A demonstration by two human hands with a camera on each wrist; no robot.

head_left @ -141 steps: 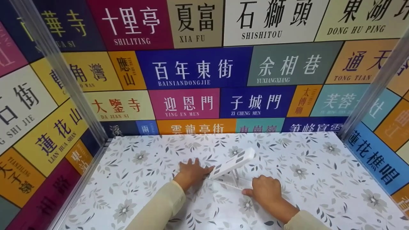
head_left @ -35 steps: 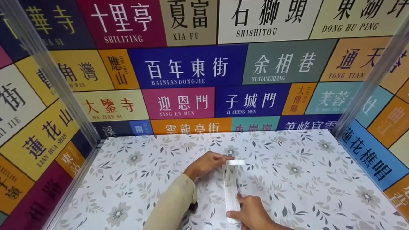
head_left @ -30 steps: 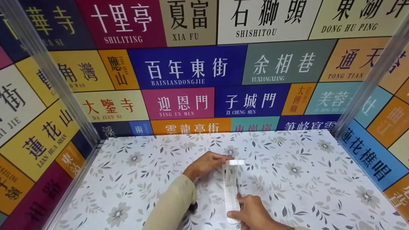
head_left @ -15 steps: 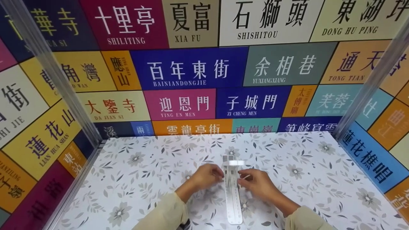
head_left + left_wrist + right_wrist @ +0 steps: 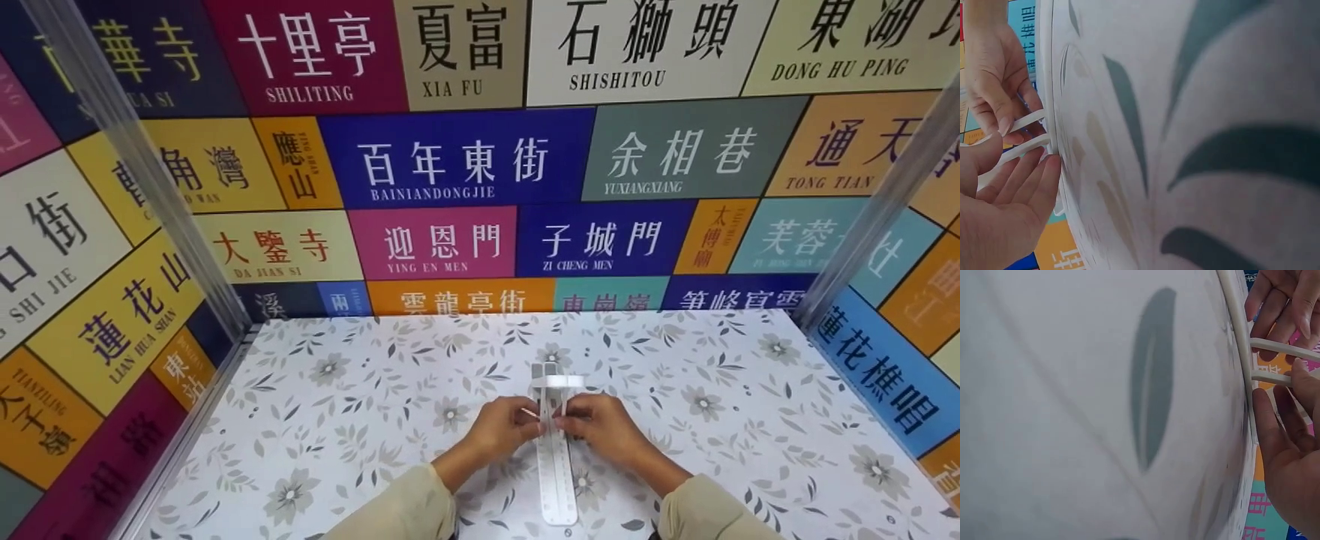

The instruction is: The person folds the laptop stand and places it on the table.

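Note:
A white folding stand (image 5: 557,487) sits on the patterned tabletop, its long flat base pointing toward me. Its raised slotted top is seen nearly end-on at the far end, with thin struts between top and base. My left hand (image 5: 496,429) comes in from the left, thumb and fingers around one strut. From the right, my right hand (image 5: 609,427) pinches the other strut. Close up in the left wrist view, two thin struts (image 5: 1028,119) rise side by side from the base between the hands. In the right wrist view, the right thumb lies along a strut (image 5: 1272,377).
A white tabletop (image 5: 360,442) with grey flowers and leaves spreads around the stand. Behind it rises a wall of coloured sign panels (image 5: 457,157). Clear upright posts (image 5: 169,187) stand at the table's back corners.
The stand turned from diagonal to lengthwise. The left hand left its far top and the right hand its near end; both moved to the struts and now grip them.

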